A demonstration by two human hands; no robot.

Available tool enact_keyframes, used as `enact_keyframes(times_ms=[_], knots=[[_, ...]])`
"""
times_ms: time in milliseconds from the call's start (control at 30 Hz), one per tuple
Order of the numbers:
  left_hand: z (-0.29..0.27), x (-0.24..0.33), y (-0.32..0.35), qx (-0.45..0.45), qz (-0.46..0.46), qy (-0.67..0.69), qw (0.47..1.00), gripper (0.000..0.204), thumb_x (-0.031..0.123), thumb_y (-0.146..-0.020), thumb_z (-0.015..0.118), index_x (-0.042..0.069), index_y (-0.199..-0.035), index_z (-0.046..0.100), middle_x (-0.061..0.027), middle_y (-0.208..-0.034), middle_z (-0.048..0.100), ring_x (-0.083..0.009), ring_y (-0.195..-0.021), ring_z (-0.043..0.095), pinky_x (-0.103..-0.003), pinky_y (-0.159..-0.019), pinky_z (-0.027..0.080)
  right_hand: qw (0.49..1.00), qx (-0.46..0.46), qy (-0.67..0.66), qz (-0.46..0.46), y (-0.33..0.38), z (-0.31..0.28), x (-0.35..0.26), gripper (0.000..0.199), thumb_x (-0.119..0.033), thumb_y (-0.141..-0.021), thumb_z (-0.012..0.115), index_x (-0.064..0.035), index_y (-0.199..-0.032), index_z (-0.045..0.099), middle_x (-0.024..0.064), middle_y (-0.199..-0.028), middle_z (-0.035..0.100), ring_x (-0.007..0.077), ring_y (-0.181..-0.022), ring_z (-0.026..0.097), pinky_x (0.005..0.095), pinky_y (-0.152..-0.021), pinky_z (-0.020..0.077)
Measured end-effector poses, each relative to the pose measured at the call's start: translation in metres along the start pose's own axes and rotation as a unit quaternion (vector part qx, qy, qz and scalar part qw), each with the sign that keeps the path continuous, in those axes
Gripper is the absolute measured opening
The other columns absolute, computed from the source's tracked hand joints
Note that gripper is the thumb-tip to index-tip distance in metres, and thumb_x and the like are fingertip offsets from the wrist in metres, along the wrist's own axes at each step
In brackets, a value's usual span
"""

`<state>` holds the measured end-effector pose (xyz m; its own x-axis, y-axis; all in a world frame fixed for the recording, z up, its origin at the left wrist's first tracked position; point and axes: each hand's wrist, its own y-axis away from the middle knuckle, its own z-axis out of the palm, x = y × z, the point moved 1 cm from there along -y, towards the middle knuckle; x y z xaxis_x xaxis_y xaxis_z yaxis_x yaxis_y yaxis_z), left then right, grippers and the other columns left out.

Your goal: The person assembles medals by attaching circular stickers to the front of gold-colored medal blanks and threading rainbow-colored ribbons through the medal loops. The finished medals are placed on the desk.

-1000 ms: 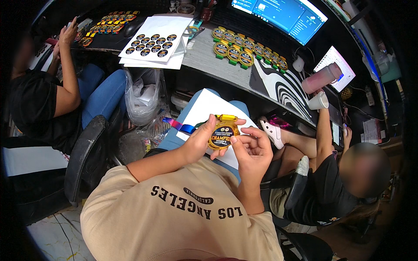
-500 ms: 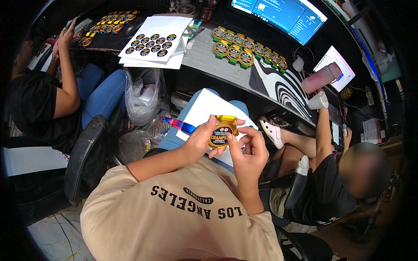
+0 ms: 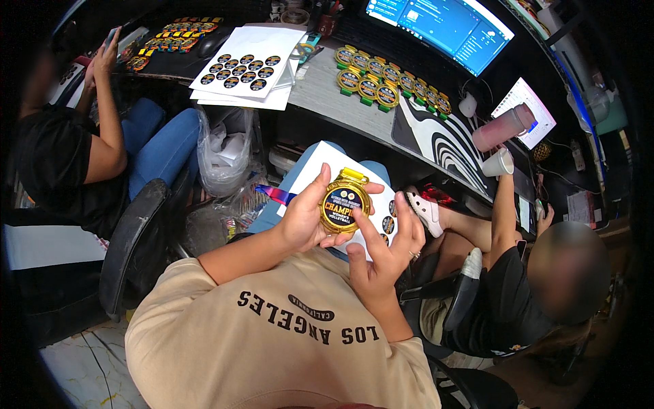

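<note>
A round gold medal (image 3: 345, 204) with a dark printed face lies in my left hand (image 3: 304, 219), whose fingers and thumb grip its edges. From the medal's side a blue, purple and red ribbon (image 3: 277, 194) trails past my left hand. My right hand (image 3: 385, 258) has its fingers spread. Its index fingertip rests on the lower right of the medal's face, and a ring shows on one finger. Under both hands a white sheet (image 3: 315, 165) lies on my lap, with round dark stickers (image 3: 388, 225) partly showing beside my right fingers.
On the desk (image 3: 313, 92) are rows of gold medals (image 3: 368, 85), white sheets with round stickers (image 3: 242, 41), a patterned mat (image 3: 436, 140) and a monitor (image 3: 443, 27). A plastic bag (image 3: 228, 153) hangs below. One person (image 3: 61, 150) sits left, another (image 3: 504, 293) right, holding a cup (image 3: 498, 162).
My right hand's thumb and fingers have come off the medal's edge and spread, leaving the index fingertip on its face. The medal now faces up more fully, and stickers on the lap sheet show.
</note>
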<state>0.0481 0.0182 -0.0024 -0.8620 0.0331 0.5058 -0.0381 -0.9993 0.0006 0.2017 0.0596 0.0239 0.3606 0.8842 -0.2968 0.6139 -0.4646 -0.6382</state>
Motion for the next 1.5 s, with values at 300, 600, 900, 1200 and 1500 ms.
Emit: enact_keyframes(times_ms=[300,600,900,1200,1500], knots=[[-0.006,0.000,-0.004,0.037,0.040,-0.094,0.994,0.072,0.056,-0.101,0.016,0.000,-0.133,0.049,-0.0149,-0.116,0.060,-0.0176,-0.102,0.062,-0.027,-0.080,0.054,0.995,-0.069,-0.060,-0.036,-0.003,0.018,0.004,0.047,-0.060,-0.086,0.054,-0.0305,-0.119,0.069,0.0217,-0.149,0.036,0.0405,-0.138,0.022,0.0552,-0.112,0.0086],[0.007,0.003,-0.006,0.095,0.053,-0.143,0.984,0.079,0.061,-0.099,0.010,0.003,-0.134,0.050,-0.0016,-0.076,0.056,-0.0045,-0.043,0.039,-0.017,-0.037,0.032,1.000,-0.019,-0.010,-0.016,-0.012,0.021,0.005,0.044,-0.060,-0.089,0.051,-0.0309,-0.116,0.070,0.0216,-0.151,0.031,0.0421,-0.138,0.018,0.0591,-0.110,0.0073],[0.005,0.006,-0.009,0.113,0.059,-0.116,0.985,0.073,0.058,-0.101,0.011,0.005,-0.129,0.053,-0.0072,-0.092,0.062,-0.0092,-0.068,0.055,-0.020,-0.056,0.046,0.999,-0.006,0.011,-0.050,-0.023,0.028,0.008,0.038,-0.054,-0.087,0.056,-0.0303,-0.112,0.071,0.0195,-0.153,0.030,0.0412,-0.139,0.017,0.0610,-0.110,0.0070],[0.000,0.004,-0.010,0.119,0.063,-0.122,0.983,0.079,0.063,-0.099,0.014,0.001,-0.132,0.050,-0.0051,-0.092,0.063,-0.0062,-0.058,0.053,-0.020,-0.043,0.041,0.999,-0.003,0.008,-0.050,-0.021,0.033,0.011,0.036,-0.055,-0.087,0.056,-0.0305,-0.106,0.074,0.0175,-0.150,0.035,0.0402,-0.137,0.022,0.0593,-0.111,0.0108],[-0.012,0.016,-0.005,0.049,0.067,-0.112,0.990,0.076,0.061,-0.099,0.017,0.001,-0.123,0.056,-0.0055,-0.083,0.064,-0.0086,-0.044,0.049,-0.018,-0.033,0.033,0.999,-0.002,0.024,-0.036,-0.012,0.024,0.030,0.039,-0.055,-0.085,0.059,-0.0344,-0.116,0.070,0.0172,-0.151,0.034,0.0390,-0.137,0.023,0.0574,-0.112,0.0104]])
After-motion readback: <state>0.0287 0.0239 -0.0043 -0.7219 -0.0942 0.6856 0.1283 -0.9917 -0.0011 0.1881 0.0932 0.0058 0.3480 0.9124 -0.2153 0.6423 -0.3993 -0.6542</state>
